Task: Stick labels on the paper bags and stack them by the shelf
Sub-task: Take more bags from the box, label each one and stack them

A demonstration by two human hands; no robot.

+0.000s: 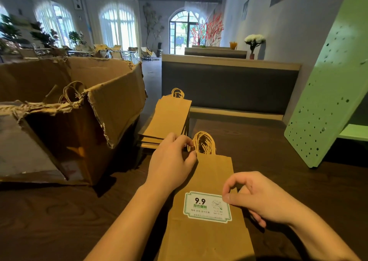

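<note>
Bag (209, 238): flat on the table (49, 221), nearest the person, with the label (205, 207) on its face.
Left hand (171, 161): fingers curled round the bag's top edge, beside the handles (205, 143).
Right hand (256, 199): thumb tip on the label's right edge, fingers curled; whether they pinch it I cannot tell.
Risk: if that edge is not pressed flat, lifting the bag could curl or crease the label.
Risk: the handles may snag the stack (169, 119) just behind.
Around: torn box (79, 109) on the left; green shelf (328, 93) on the right, well apart.
</note>
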